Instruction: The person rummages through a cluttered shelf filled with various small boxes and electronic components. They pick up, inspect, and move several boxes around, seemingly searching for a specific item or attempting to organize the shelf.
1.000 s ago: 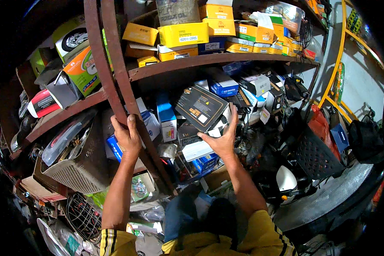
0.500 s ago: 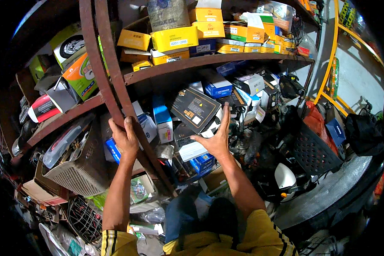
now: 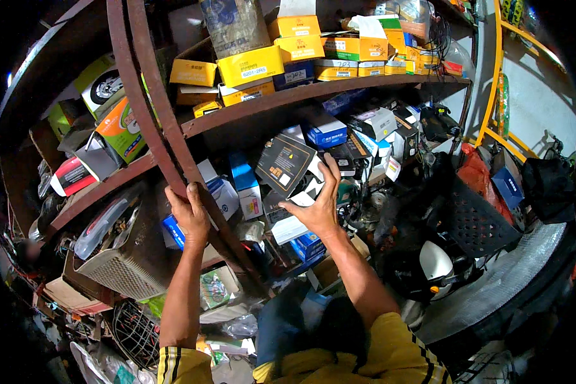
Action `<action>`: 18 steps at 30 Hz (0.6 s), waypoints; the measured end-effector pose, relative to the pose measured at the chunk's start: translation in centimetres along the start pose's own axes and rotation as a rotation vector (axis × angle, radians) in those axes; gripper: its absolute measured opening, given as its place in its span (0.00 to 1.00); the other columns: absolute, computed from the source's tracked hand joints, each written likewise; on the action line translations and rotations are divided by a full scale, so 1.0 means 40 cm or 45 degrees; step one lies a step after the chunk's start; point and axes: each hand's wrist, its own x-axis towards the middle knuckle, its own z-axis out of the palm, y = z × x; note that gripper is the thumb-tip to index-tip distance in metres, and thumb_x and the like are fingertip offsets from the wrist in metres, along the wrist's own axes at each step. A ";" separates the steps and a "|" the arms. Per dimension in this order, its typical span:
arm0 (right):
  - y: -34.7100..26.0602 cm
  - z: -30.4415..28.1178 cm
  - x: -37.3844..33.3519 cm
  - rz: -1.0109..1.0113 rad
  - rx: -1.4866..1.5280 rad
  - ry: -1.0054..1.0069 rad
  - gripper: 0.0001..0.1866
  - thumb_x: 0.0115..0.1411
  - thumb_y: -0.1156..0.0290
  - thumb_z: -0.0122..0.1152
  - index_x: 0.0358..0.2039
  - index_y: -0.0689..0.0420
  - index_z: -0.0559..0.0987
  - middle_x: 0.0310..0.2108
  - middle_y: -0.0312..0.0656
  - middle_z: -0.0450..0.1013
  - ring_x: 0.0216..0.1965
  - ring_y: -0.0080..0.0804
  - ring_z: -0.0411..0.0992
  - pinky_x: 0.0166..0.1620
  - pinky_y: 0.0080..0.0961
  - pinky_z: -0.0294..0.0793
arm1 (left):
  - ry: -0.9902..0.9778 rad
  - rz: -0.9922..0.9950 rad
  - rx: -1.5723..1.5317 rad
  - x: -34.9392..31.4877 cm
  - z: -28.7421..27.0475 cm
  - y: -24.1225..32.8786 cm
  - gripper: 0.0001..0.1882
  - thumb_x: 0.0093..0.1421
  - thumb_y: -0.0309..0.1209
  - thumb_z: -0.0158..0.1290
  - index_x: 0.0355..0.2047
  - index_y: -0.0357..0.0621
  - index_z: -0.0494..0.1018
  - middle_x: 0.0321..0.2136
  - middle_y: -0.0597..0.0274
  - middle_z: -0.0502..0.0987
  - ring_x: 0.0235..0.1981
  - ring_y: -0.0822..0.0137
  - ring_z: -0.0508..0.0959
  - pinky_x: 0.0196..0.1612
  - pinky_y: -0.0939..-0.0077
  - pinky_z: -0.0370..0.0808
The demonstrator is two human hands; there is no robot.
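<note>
Black box (image 3: pixel 285 160), orange print (image 3: pixel 275 171); right hand (image 3: pixel 320 206) fingers curved at its right end, grip unclear; left hand (image 3: pixel 191 216) fingers clutch brown post (image 3: pixel 173 131).

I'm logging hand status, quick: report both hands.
Left hand: closed around the brown post.
Right hand: open, thumb and fingers spread by the black box; contact cannot be told.

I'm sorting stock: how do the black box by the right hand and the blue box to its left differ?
The black box shows a broad face with orange print; the blue box is narrower, with a white end. The right hand is by the black box, not the blue box. Both are cartons.
</note>
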 end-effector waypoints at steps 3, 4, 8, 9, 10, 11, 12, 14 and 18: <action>-0.021 -0.001 0.008 0.034 -0.140 -0.084 0.74 0.32 0.67 0.91 0.74 0.56 0.47 0.73 0.64 0.44 0.72 0.65 0.47 0.70 0.61 0.57 | 0.022 -0.002 0.039 0.002 -0.007 -0.008 0.22 0.76 0.41 0.50 0.57 0.34 0.63 0.41 0.56 0.75 0.40 0.64 0.73 0.46 0.69 0.73; -0.018 -0.004 0.008 0.048 -0.249 -0.133 0.75 0.34 0.65 0.90 0.75 0.56 0.44 0.73 0.64 0.41 0.72 0.67 0.47 0.69 0.64 0.57 | 0.073 0.031 0.086 0.003 -0.004 -0.012 0.22 0.76 0.41 0.50 0.57 0.34 0.63 0.41 0.55 0.76 0.41 0.64 0.74 0.46 0.69 0.73; 0.044 -0.030 0.007 0.252 0.001 -0.015 0.63 0.39 0.66 0.87 0.73 0.53 0.57 0.68 0.61 0.51 0.70 0.61 0.54 0.70 0.55 0.59 | 0.025 0.016 0.044 0.009 -0.004 -0.031 0.20 0.76 0.39 0.51 0.57 0.35 0.64 0.40 0.56 0.77 0.39 0.66 0.75 0.45 0.69 0.74; 0.070 -0.042 0.002 0.380 0.130 0.057 0.58 0.41 0.65 0.84 0.72 0.54 0.61 0.67 0.58 0.54 0.68 0.57 0.58 0.70 0.51 0.61 | 0.043 0.016 0.084 0.005 -0.007 -0.034 0.19 0.76 0.39 0.50 0.55 0.36 0.64 0.39 0.57 0.77 0.38 0.67 0.74 0.44 0.70 0.73; 0.092 -0.067 -0.003 0.488 0.235 0.142 0.54 0.43 0.66 0.81 0.71 0.54 0.64 0.65 0.53 0.59 0.68 0.52 0.60 0.70 0.48 0.61 | 0.052 0.047 0.090 0.005 -0.004 -0.027 0.19 0.76 0.39 0.50 0.54 0.36 0.64 0.39 0.57 0.77 0.38 0.66 0.75 0.44 0.70 0.73; 0.123 -0.090 -0.011 0.650 0.650 0.252 0.51 0.44 0.68 0.79 0.70 0.54 0.66 0.65 0.49 0.62 0.66 0.46 0.64 0.68 0.43 0.66 | 0.061 0.076 0.089 0.004 -0.001 -0.020 0.18 0.76 0.39 0.50 0.54 0.36 0.64 0.39 0.57 0.77 0.38 0.66 0.75 0.43 0.70 0.73; 0.118 -0.135 -0.014 0.781 0.898 0.281 0.48 0.47 0.68 0.75 0.70 0.55 0.66 0.64 0.49 0.66 0.62 0.44 0.68 0.64 0.38 0.71 | 0.020 0.010 0.050 0.003 -0.005 0.000 0.19 0.75 0.40 0.51 0.54 0.37 0.65 0.39 0.55 0.78 0.38 0.64 0.76 0.44 0.68 0.74; 0.200 -0.203 -0.059 0.793 1.201 0.325 0.43 0.55 0.60 0.68 0.70 0.55 0.66 0.63 0.52 0.69 0.61 0.49 0.72 0.63 0.42 0.74 | 0.030 0.005 0.080 0.006 -0.006 -0.004 0.19 0.75 0.41 0.51 0.54 0.37 0.65 0.39 0.54 0.78 0.38 0.63 0.76 0.44 0.67 0.74; 0.336 -0.332 -0.191 1.058 1.895 0.238 0.43 0.58 0.43 0.59 0.69 0.53 0.68 0.67 0.55 0.67 0.67 0.63 0.66 0.63 0.71 0.66 | 0.124 0.079 0.140 0.006 0.013 -0.050 0.18 0.72 0.41 0.55 0.49 0.39 0.66 0.32 0.45 0.80 0.33 0.49 0.82 0.38 0.59 0.76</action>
